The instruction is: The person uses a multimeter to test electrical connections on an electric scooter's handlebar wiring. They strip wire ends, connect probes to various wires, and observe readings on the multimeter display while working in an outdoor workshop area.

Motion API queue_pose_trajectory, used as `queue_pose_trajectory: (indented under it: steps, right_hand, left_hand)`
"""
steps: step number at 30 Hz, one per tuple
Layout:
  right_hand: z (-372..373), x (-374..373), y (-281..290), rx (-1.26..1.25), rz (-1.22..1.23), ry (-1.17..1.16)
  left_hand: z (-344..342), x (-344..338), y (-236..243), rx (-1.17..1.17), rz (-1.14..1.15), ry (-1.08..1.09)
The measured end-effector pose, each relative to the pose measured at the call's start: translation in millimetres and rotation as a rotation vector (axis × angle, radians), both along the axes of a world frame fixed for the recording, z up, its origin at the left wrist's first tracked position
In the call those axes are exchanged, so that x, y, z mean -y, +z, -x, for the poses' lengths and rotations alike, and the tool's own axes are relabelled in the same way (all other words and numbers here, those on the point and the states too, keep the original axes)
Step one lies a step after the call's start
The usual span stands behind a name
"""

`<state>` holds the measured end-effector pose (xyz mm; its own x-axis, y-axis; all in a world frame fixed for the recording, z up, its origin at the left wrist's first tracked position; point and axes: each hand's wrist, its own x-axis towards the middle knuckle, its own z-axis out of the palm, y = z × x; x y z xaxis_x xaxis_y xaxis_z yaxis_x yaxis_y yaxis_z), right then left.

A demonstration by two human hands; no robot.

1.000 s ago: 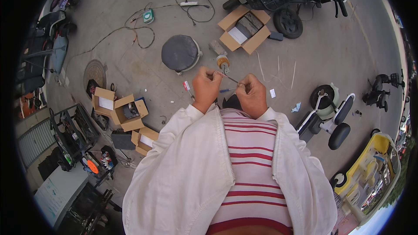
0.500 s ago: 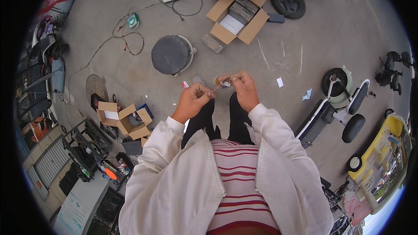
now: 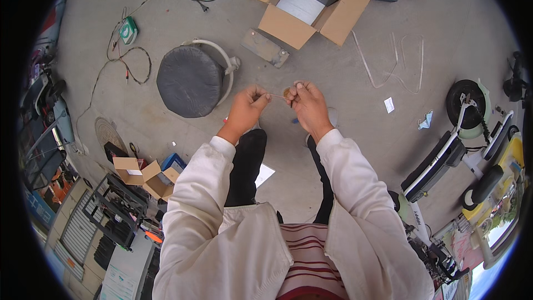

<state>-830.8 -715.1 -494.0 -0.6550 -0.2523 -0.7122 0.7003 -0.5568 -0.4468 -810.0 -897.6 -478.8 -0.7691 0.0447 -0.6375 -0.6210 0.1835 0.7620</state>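
My left hand (image 3: 247, 108) pinches one end of a thin, wire-like strand (image 3: 276, 95) between thumb and fingers. My right hand (image 3: 311, 108) grips the strand's other end, its fingertips pinched and raised a little higher. A ribbed orange-yellow round part (image 3: 287, 93) shows just behind my right fingers, mostly hidden. Beyond my hands lies a grey oblong battery block (image 3: 265, 47). A dark padded stool (image 3: 189, 83) with a pale curved frame stands to the left of it.
An open carton (image 3: 338, 22) holds batteries at the back. Cables (image 3: 136, 66) and a green charger (image 3: 128, 31) lie left. Small cartons (image 3: 158, 186) and metal frames sit lower left. Pale straps (image 3: 377, 80) lie right, near scooters (image 3: 466, 111) and a yellow vehicle (image 3: 502, 200).
My view has shifted toward the stool and carton, which appear larger. Both hands have risen in the picture, still holding the strand. My legs now show below them.
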Motion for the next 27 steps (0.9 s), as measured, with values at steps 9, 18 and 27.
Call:
queue_pose_trajectory:
  steps: [9,18,27]
  right_hand:
    - [7,47,-135,-0.014,0.188,-0.008]
    - [35,75,-182,-0.229,-0.265,-0.063]
    - [34,62,-219,-0.359,-0.656,-0.092]
  left_hand:
    - [39,65,-129,-0.122,0.047,-0.198]
    - [100,86,-183,-0.453,0.431,-0.388]
    - [127,78,-220,-0.462,0.630,-0.251]
